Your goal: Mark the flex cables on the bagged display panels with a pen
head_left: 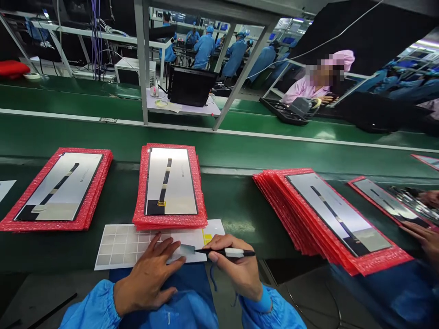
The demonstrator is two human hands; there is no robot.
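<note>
My left hand [151, 274] lies flat with fingers spread on a white sticker sheet [118, 246] printed with a grid of grey squares. My right hand [236, 269] is closed round black tweezers [222, 252], whose tip touches a small grey sticker [187, 250] lifted at the sheet's near edge, beside my left fingertips. Just behind the sheet stands a stack of red bubble-wrap sheets [169, 187] with a display panel [170, 180] on top, its dark flex strip facing up.
A similar red stack with a panel [56, 189] lies at the left, and another, fanned out [329, 214], at the right. Another person's hand [425, 235] rests on panels at the far right. A green conveyor belt [240, 141] runs behind; workers stand beyond it.
</note>
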